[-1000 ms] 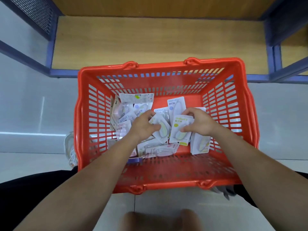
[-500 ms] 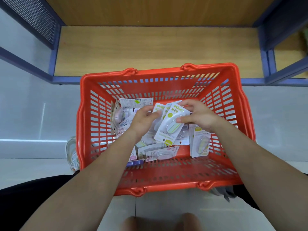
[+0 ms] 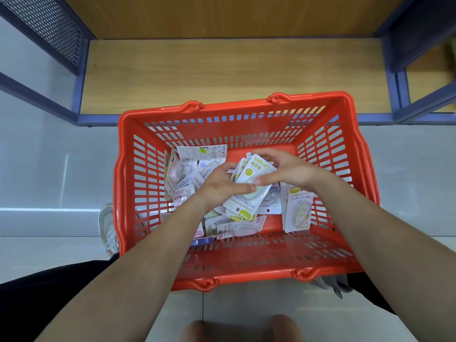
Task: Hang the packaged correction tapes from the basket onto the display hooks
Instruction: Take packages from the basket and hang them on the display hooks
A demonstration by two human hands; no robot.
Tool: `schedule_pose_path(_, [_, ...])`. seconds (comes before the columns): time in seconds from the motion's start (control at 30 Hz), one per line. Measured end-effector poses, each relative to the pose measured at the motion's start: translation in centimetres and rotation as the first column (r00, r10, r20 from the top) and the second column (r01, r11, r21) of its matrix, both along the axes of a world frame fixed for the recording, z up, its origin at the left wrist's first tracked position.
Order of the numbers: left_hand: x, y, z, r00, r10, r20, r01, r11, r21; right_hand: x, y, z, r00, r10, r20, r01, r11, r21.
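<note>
Grey floor tiles (image 3: 49, 169) carry the red basket (image 3: 234, 108). Over it, the left hand (image 3: 219, 187) and right hand (image 3: 288, 169) both pinch a fanned stack of green Campus correction tape packs (image 3: 256, 166). Squaring their hang holes first should ease hooking.

I'm in a shop: a red shopping basket (image 3: 237, 106) of packaged correction tapes (image 3: 299, 214) sits before a blue-framed wooden display shelf (image 3: 222, 75).

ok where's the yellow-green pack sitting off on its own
Head view: the lone pack lies by the right wall of the basket, just right of the held packs.
</note>
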State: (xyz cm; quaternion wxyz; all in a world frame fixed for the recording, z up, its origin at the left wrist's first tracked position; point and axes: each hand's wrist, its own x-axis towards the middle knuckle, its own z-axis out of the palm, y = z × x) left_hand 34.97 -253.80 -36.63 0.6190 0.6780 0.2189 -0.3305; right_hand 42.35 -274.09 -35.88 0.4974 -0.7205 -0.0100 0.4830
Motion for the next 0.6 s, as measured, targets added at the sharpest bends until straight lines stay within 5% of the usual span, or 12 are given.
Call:
schedule_pose_path(0.1, [0.0, 0.3, 0.2, 1.0, -0.027, 0.01, 0.027, 1.0, 0.011, 0.0, 0.1, 0.7, 0.995, 0.061, -0.083, -0.06, 0.998, 0.016])
schedule_pose_path(0.33, [-0.2, 0.9, 0.9, 0.991, -0.117, -0.056, 0.119, 0.993, 0.026, -0.8, -0.9, -0.1, 0.995, -0.085, -0.053, 0.086, 0.996, 0.016])
schedule_pose_path(0.6, [0.3, 1.8, 1.9, 0.997, -0.016, 0.08, 0.005, 0.99, 0.137, -0.7, 0.1, 1.3, 0.995, -0.089, 0.056, 0.09, 0.996, -0.028])
